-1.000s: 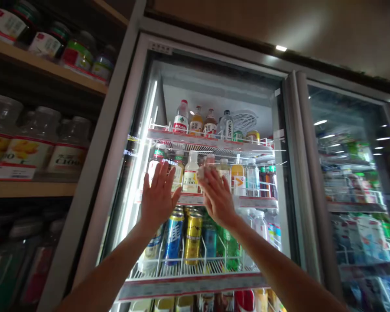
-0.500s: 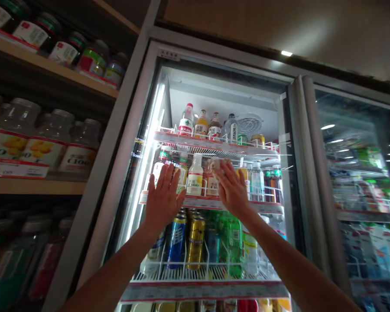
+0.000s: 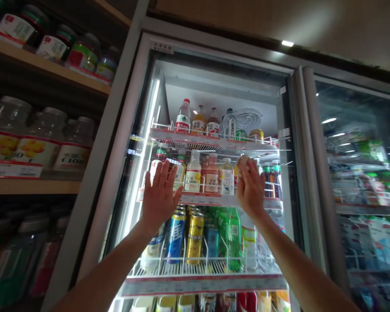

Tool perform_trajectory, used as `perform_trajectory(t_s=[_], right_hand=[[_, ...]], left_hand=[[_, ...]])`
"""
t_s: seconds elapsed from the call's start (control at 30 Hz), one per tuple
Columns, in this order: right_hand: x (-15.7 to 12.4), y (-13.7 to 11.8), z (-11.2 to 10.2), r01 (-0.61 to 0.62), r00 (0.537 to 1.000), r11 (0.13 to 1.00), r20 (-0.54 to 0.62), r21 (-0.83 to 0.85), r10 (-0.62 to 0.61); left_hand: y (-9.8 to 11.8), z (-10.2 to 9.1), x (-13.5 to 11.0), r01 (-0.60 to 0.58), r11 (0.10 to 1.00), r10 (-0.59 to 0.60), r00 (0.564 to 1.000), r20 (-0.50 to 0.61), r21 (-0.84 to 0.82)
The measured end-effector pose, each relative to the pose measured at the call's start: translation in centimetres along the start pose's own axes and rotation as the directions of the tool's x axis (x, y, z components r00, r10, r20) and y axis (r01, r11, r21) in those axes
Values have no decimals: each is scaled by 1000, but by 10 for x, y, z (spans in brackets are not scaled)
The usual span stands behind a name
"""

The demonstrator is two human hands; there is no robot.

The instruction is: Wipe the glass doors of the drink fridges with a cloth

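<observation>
A glass door [image 3: 221,71] of a lit drinks cooler stands in front of me. My left hand [image 3: 158,197] lies flat on the left part of the glass, fingers spread, holding nothing. Further right, my right hand [image 3: 251,190] presses a crumpled pale cloth [image 3: 242,162] to the glass, with its fingers over most of it. Behind the hands, inside the cooler, is a shelf of bottles, among them a white-capped lemon drink bottle [image 3: 193,173] and a pink one [image 3: 211,175].
Below are blue cans [image 3: 175,238], gold cans [image 3: 195,236] and green bottles [image 3: 233,238]. A vertical door handle [image 3: 318,182] runs along the right, beside a second cooler door [image 3: 360,117]. Wooden shelves [image 3: 52,186] with bottles flank the left.
My right hand has slid to the right across the glass with the cloth, uncovering the pink bottle. The left hand stays nearly in place on the glass.
</observation>
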State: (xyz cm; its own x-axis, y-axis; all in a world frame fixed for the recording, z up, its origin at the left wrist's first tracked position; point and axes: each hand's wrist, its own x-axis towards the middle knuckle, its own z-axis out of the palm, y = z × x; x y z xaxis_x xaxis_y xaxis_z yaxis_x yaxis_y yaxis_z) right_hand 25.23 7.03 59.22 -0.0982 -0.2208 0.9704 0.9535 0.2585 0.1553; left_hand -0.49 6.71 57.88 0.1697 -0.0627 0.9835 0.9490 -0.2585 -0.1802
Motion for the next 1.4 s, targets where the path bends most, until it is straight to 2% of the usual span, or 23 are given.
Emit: perform_trajectory(t_s=[0.07,0.13,0.2,0.23,0.27,0.33,0.43,0.5,0.57,0.63,0.67,0.7,0.77,0.83,0.87,0.93,1.0,1.07,1.13,1.2,1.27,1.33,1.4], right_hand=[[-2,4,0,-73,996,997,-53,-7,73],[-12,0,-3,32,999,999,16,22,-32],[-25,0,-8,162,980,985,110,50,-167],[-30,6,-11,179,974,983,132,44,-184],[-34,15,-14,155,980,988,122,20,-156],[-38,41,-18,-8,1000,998,5,-54,8],[-39,65,-20,-219,965,972,-165,-82,203],[-45,55,-21,-195,969,979,-165,-53,184],[-54,31,-22,-35,998,999,-47,-13,35],[-62,16,-24,115,988,993,97,17,-116],[-64,17,-25,134,983,991,123,10,-135],[-64,22,-27,106,989,994,104,-15,-104],[-62,44,-28,-58,998,995,-35,-83,55],[-59,62,-28,-213,967,971,-162,-109,194],[-59,64,-27,-245,956,964,-191,-104,223],[-63,54,-25,-203,969,976,-161,-73,189],[-68,36,-25,-62,998,998,-23,-29,61],[-71,30,-29,27,995,1000,92,-7,-26],[-69,44,-33,-51,997,998,58,-33,52],[-65,70,-37,-214,974,975,-94,-62,208],[-63,85,-38,-286,946,956,-173,-59,273],[-66,77,-35,-249,959,967,-155,-49,239],[-73,50,-32,-144,987,989,-73,-23,142]], left_hand=[[0,0,0,4,1000,-4,1000,0,-10],[0,0,1,12,1000,-12,1000,4,-27],[0,0,1,24,999,-24,1000,8,-45],[0,-1,1,29,998,-28,1000,11,-53],[0,-1,2,32,998,-31,999,13,-61],[2,-1,1,36,997,-35,999,12,-69],[6,-1,-1,48,997,-48,999,6,-67],[8,0,-2,59,996,-59,998,-2,-63],[9,0,-3,60,996,-61,998,-8,-63],[10,1,-5,52,996,-53,998,-15,-66],[10,2,-6,48,997,-50,999,-18,-66],[10,2,-7,45,997,-47,999,-21,-65],[11,2,-10,48,997,-49,999,-22,-56],[13,3,-14,57,997,-58,998,-18,-47],[14,3,-15,60,997,-61,998,-15,-44],[14,3,-17,65,997,-66,998,-15,-45],[14,2,-17,62,996,-64,998,-18,-56],[14,1,-17,60,995,-62,998,-17,-73],[13,1,-17,57,995,-58,998,-8,-87],[13,0,-17,52,995,-52,999,-2,-89],[14,1,-17,53,995,-53,999,-2,-88],[14,1,-17,56,994,-57,998,-11,-90],[14,1,-17,58,994,-60,998,-12,-94]])
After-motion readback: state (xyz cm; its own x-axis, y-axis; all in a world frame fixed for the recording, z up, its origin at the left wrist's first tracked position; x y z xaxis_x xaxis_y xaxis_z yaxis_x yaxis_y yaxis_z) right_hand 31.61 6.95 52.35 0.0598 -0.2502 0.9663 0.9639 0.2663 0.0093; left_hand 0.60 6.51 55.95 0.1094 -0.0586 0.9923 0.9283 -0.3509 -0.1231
